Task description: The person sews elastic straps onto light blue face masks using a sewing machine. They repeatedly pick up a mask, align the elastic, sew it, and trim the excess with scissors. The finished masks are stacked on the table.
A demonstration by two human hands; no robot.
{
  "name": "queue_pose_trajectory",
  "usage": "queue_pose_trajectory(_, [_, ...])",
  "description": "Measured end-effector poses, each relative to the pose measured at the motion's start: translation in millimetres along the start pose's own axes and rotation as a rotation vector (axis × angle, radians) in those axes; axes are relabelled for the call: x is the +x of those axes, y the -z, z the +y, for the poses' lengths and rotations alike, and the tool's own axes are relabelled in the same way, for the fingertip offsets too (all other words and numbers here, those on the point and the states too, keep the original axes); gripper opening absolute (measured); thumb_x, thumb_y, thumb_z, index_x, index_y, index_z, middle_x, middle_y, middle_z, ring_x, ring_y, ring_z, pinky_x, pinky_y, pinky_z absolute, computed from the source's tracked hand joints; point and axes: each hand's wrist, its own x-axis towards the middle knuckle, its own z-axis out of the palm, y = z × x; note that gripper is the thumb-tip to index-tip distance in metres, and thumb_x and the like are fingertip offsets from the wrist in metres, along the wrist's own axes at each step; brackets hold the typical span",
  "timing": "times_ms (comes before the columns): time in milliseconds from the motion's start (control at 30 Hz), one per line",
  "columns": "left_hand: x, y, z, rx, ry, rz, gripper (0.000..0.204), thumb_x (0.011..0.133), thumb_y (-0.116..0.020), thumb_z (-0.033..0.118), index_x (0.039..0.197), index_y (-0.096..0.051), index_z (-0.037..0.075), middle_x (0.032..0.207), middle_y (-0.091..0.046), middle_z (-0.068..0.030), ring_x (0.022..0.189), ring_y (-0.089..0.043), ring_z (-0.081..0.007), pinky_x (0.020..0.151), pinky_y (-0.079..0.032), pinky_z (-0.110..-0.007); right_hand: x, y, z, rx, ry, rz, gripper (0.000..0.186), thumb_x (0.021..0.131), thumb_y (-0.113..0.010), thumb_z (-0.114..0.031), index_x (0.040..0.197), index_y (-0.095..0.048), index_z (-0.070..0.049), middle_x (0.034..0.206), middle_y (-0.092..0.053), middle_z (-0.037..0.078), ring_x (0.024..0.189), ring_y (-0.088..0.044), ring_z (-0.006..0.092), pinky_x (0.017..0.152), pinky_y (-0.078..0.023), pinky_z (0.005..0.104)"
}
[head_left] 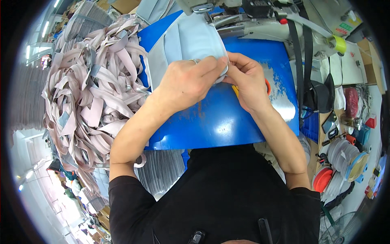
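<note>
A light blue-grey fabric piece [196,38], layered and with a bound edge, lies on the blue tabletop below the sewing machine [243,30]. My left hand [189,81], a ring on one finger, is closed on its near edge close to the right corner. Right beside it, my right hand [247,81] pinches the same corner between thumb and fingers. The fingertips almost meet, and they hide what lies exactly between them. Under my right hand shows part of an orange-handled tool [267,86], mostly covered, perhaps scissors.
A big heap of pinkish-grey fabric strips [101,89] rises along the table's left side. The blue tabletop [195,130] has worn patches. Black straps [307,57] hang at the right, near a side surface with thread cones [341,152]. Stacked grey pieces [162,168] stand below the table.
</note>
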Motion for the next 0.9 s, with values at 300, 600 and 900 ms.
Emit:
queue_pose_trajectory(300, [20.2, -4.6, -52.4, 0.041, 0.014, -0.043, 0.042, 0.083, -0.074, 0.006, 0.125, -0.071, 0.009, 0.083, -0.054, -0.0056, 0.062, -0.061, -0.0227, 0.054, -0.050, -0.035, 41.9, -23.7, -4.9, 0.096, -0.025, 0.168, 0.028, 0.096, -0.075, -0.017, 0.117, -0.073, 0.001, 0.103, -0.074, 0.007, 0.089, -0.070, 0.0117, 0.077, -0.057, 0.0285])
queue_pose_trajectory(600, [14.6, -5.6, -64.5, 0.148, 0.229, 0.045, 0.057, 0.080, -0.081, 0.016, 0.135, -0.066, 0.018, 0.088, -0.059, -0.0084, 0.071, -0.065, -0.0293, 0.066, -0.055, -0.042, 60.6, -37.4, 3.0, 0.077, 0.115, 0.410, 0.021, 0.087, -0.082, -0.009, 0.102, -0.074, 0.003, 0.091, -0.072, 0.006, 0.080, -0.065, 0.0097, 0.070, -0.050, 0.0237])
queue_pose_trajectory(900, [9.0, 21.3, -56.1, 0.114, 0.200, -0.148, 0.057, 0.084, -0.071, 0.008, 0.138, -0.067, 0.025, 0.078, -0.056, -0.0080, 0.067, -0.063, -0.0284, 0.060, -0.053, -0.040, 61.4, -57.0, 30.9, 0.005, 0.257, 0.506, 0.028, 0.079, -0.079, -0.006, 0.103, -0.068, 0.003, 0.087, -0.069, 0.007, 0.078, -0.064, 0.0126, 0.070, -0.052, 0.0265])
